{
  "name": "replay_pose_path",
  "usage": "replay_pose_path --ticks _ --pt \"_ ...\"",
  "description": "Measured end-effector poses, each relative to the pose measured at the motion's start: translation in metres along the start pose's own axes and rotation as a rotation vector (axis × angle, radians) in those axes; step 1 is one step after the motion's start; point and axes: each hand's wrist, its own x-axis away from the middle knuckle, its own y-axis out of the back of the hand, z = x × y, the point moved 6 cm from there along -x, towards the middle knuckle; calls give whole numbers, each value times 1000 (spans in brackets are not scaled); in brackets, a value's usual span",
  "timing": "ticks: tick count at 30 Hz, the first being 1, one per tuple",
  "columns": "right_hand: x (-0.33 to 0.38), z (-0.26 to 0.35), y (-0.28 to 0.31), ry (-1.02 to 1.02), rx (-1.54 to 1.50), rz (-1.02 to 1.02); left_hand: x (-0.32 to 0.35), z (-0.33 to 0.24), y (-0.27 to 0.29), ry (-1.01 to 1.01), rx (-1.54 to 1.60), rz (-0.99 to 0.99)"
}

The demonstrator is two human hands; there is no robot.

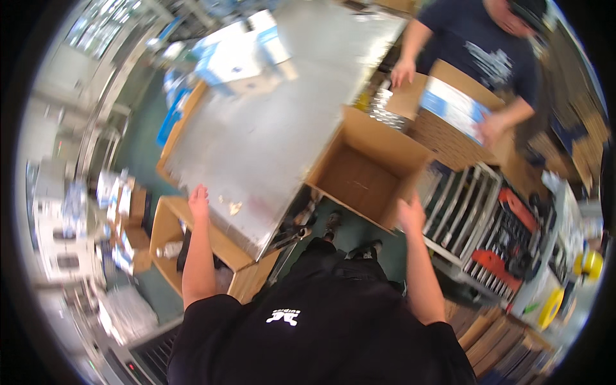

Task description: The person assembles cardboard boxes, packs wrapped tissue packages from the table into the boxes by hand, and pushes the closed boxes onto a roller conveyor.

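My right hand point(412, 213) grips the near right side of an open-topped cardboard box point(363, 168), whose brown inside holds nothing that I can see. This box tilts beside the right edge of a metal table point(263, 122). My left hand point(199, 200) is raised by the table's left corner, holding nothing, its fingers loosely extended and a little blurred. Below it stands another open carton point(168, 224) with a pale bottle-like item and dark things inside.
Across from me, a co-worker handles a blue-and-white carton point(452, 106) with open flaps. White-and-blue boxes point(237, 54) stand at the table's far left. A metal rack point(459, 212) and tool trays point(507, 240) are at right. Flattened cardboard point(500, 340) is stacked lower right.
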Motion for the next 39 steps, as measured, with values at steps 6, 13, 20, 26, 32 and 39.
replay_pose_path --ticks 6,13,20,26,32,39 --pt "-26 -57 13 115 -300 80 100 168 140 81 -315 -542" --pt "-33 -69 -5 -21 -413 45 164 359 31 487 -899 551" --pt "-39 -84 11 -212 -331 39 170 350 -30 512 -852 731" --pt "-35 -75 0 -239 -202 36 172 327 28 457 -889 740" --pt "-22 -64 -7 -185 -44 -72 121 209 219 -85 -475 -438" --pt "-43 -73 -15 -118 -302 -59 106 -178 -26 -492 -104 -340"
